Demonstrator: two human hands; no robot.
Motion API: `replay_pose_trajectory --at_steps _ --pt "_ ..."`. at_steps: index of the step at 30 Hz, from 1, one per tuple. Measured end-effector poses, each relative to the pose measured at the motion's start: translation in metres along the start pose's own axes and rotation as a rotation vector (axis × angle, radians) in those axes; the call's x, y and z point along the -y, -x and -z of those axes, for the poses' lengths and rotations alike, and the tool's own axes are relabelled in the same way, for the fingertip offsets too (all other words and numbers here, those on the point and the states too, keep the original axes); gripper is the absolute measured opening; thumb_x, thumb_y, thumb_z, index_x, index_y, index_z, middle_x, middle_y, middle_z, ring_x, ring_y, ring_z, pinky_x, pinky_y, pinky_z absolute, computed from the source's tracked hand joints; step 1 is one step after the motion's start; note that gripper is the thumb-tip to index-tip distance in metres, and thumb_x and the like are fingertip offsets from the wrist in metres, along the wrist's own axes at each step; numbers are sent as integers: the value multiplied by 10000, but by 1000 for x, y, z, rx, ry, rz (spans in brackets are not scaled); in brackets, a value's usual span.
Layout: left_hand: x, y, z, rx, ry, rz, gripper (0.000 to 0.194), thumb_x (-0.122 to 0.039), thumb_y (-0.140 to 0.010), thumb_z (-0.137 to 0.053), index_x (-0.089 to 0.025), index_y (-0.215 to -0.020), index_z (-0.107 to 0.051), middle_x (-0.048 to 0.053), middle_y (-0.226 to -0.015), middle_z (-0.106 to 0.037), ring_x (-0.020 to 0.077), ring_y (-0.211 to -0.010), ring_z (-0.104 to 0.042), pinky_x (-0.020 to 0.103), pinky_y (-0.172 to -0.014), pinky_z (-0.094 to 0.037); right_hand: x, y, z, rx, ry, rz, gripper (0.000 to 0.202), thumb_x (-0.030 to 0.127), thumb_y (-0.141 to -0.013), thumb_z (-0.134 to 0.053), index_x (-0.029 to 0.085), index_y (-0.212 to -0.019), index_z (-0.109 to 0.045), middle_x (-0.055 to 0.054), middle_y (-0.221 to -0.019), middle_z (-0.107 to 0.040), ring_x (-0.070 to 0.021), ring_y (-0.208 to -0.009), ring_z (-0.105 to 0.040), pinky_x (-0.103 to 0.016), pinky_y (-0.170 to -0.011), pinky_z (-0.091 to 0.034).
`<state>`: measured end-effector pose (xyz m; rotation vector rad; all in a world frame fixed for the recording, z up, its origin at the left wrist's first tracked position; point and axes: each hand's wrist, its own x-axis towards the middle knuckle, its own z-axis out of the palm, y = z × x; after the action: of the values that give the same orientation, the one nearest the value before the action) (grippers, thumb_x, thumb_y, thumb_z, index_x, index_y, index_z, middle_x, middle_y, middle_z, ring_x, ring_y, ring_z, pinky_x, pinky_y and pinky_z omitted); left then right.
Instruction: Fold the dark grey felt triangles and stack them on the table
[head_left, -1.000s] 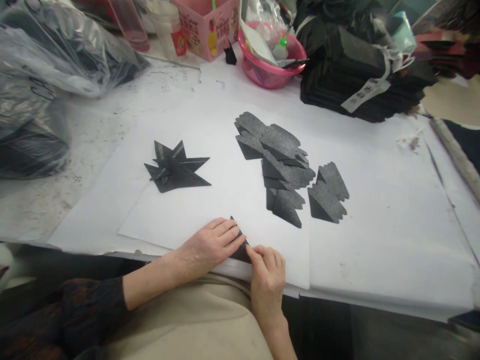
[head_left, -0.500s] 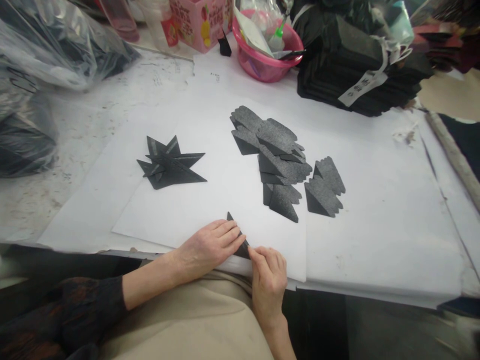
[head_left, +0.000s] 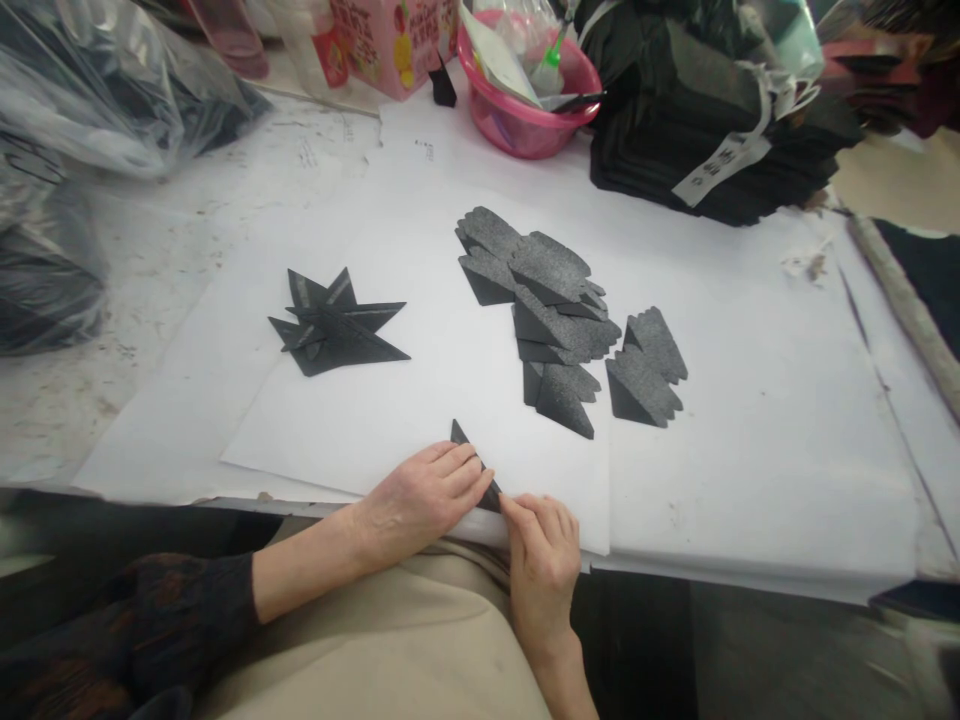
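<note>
A small black folded piece (head_left: 491, 498), pointed at its upper end, lies at the near edge of the white sheet. My left hand (head_left: 420, 500) holds it down with the fingers close together, covering its middle. Thumb and index finger of my right hand (head_left: 547, 550) pinch its lower right end. Farther left is a heap of black folded pointed pieces (head_left: 337, 335). Overlapping grey-black pieces (head_left: 559, 270) with scalloped ends and dark folded corners are spread beyond my hands. A smaller group of the same pieces (head_left: 649, 370) is to their right.
White paper sheets (head_left: 750, 470) cover the table. At the back are a pink basin (head_left: 525, 135) with assorted items, a pink box (head_left: 390, 45) and a labelled black stack (head_left: 697, 120). Clear plastic bags (head_left: 150, 100) with dark contents are at the left.
My right hand has shifted slightly right, still pinching the end of the black piece. The left hand stays on it. The whole view has moved a little.
</note>
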<state>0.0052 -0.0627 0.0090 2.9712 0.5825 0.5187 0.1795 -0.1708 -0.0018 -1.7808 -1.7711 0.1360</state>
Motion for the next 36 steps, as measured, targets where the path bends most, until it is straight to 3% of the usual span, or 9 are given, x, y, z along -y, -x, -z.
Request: replay_pose_trajectory --at_steps 7,13,20,27,36 --pt "-4 1 -1 17 -24 -6 258 -140 -973 -477 -110 -1196 -603 123 -1107 -629 281 -1136 -569 410 -935 -518 -2 4 3 12 11 -10 164 79 -898 -604 194 -988 -679 -40 -910 -645 -160 -875 -548 -338 -860 -445" --pt "-5 -1 -3 -7 15 -70 248 -110 -966 -486 -78 -1182 -604 111 -1135 -623 241 -1130 -563 377 -998 -485 -1 7 3 3 33 -2 179 82 -904 -592 189 -1012 -684 -48 -906 -641 -166 -874 -544 -350 -860 -451" --pt "-8 -1 -5 -2 14 -68 261 -159 -980 -477 -119 -1209 -596 108 -1101 -627 278 -1124 -565 410 -929 -513 -3 11 4 -30 23 -6 211 70 -888 -610 202 -1031 -693 -39 -904 -651 -164 -897 -557 -376 -921 -468" --pt "-7 -4 -4 23 32 -102 249 -121 -973 -479 -99 -1192 -594 104 -1130 -623 234 -1129 -560 379 -984 -479 -6 15 6 -45 38 -21 171 77 -893 -606 204 -969 -691 -28 -884 -670 -154 -862 -589 -375 -929 -485" --pt "-12 0 -9 12 -16 -102 295 -165 -969 -511 -128 -1256 -569 110 -1146 -623 277 -1154 -557 412 -939 -486 -7 17 5 -55 63 -10 186 76 -891 -605 209 -980 -700 -34 -869 -665 -151 -852 -599 -383 -920 -507"
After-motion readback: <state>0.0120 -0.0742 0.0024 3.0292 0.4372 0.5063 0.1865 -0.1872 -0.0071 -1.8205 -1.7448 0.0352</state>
